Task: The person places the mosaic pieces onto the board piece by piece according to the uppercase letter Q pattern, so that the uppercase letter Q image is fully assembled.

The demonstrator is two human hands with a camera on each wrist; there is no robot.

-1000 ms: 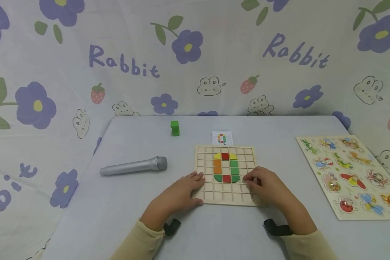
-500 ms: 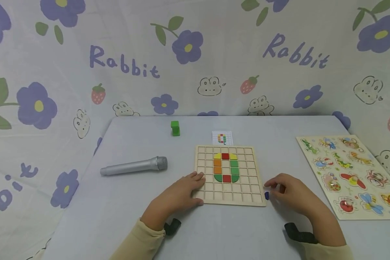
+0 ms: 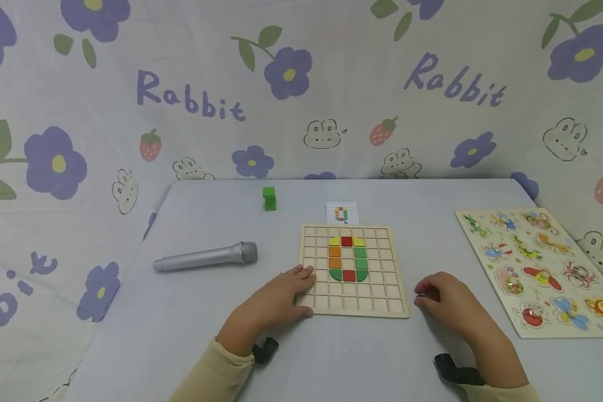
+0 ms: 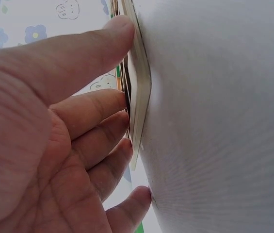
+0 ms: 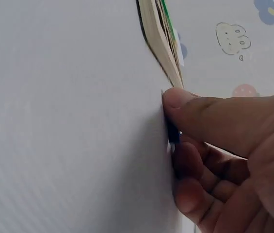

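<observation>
A wooden grid board [image 3: 354, 304] lies in the middle of the table, with red, yellow, orange and green tiles [image 3: 361, 253] set in a ring. My left hand [image 3: 276, 298] rests its fingers on the board's left edge, with the thumb by the near corner. Just right of the board, my right hand [image 3: 447, 301] is low at the tabletop. In the right wrist view its thumb and finger pinch a small dark blue tile [image 5: 173, 132], mostly covered by them. Behind the board is a small pattern card [image 3: 353, 212] showing a similar coloured ring with a tail.
A grey microphone [image 3: 206, 257] lies left of the board. Farther back stands a green block [image 3: 269, 199]. On the right is a wooden insect puzzle [image 3: 527, 296]. A printed cloth [image 3: 276, 131] hangs behind the table [image 3: 362, 363].
My right hand has moved off the board to the right and now pinches the blue tile that lay beside the board's edge. My left hand stays in place.
</observation>
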